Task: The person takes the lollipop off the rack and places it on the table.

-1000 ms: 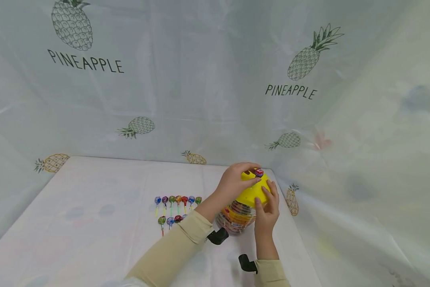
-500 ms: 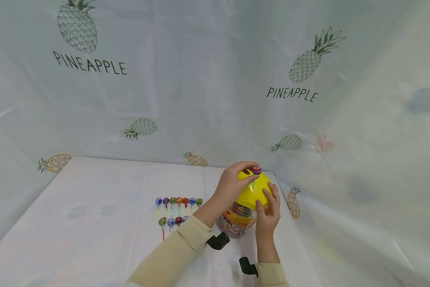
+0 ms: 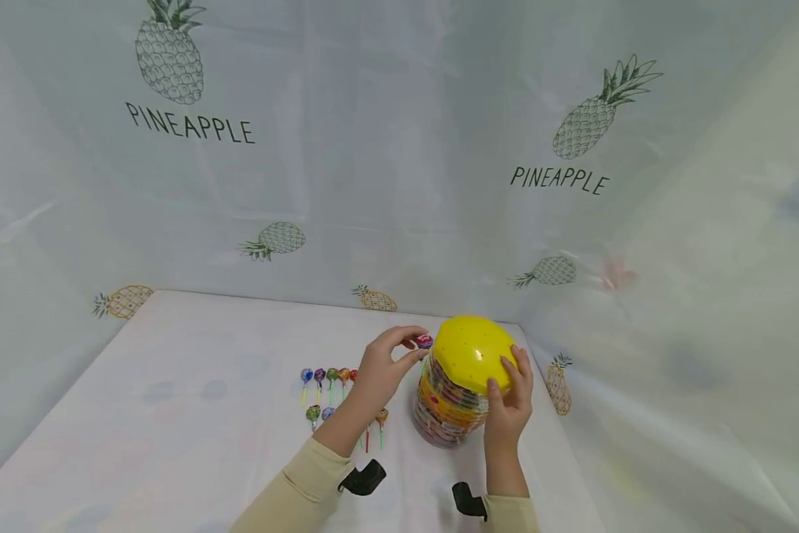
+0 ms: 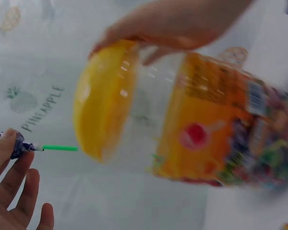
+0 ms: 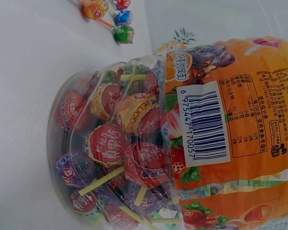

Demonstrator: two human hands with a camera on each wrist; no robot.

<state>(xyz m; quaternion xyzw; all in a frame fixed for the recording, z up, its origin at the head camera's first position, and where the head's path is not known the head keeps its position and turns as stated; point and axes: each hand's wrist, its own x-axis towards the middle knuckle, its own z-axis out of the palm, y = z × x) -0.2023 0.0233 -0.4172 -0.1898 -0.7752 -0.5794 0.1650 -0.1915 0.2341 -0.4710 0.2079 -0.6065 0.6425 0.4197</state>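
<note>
Between thumb and fingertips my left hand point(image 3: 380, 370) pinches a lollipop point(image 3: 424, 341) by its purple-wrapped head. In the left wrist view the green stick of that lollipop point(image 4: 57, 148) points toward the yellow lid point(image 4: 102, 103), just short of it. A clear plastic jar point(image 3: 442, 414) with an orange label stands on the right of the table, with the lid on top. My right hand point(image 3: 509, 403) grips the lid's right side, thumb in front and fingers over the edge. Wrapped lollipops point(image 5: 105, 143) fill the jar's lower part in the right wrist view.
Two rows of loose lollipops point(image 3: 332, 376) lie left of the jar, partly hidden behind my left forearm. The white-covered table point(image 3: 192, 414) meets a pineapple-print sheet point(image 3: 386, 185) at the back and right.
My left hand has moved left and down off the lid, carrying the lollipop from above it to beside it. The right hand still holds the lid's side. The view has shifted slightly.
</note>
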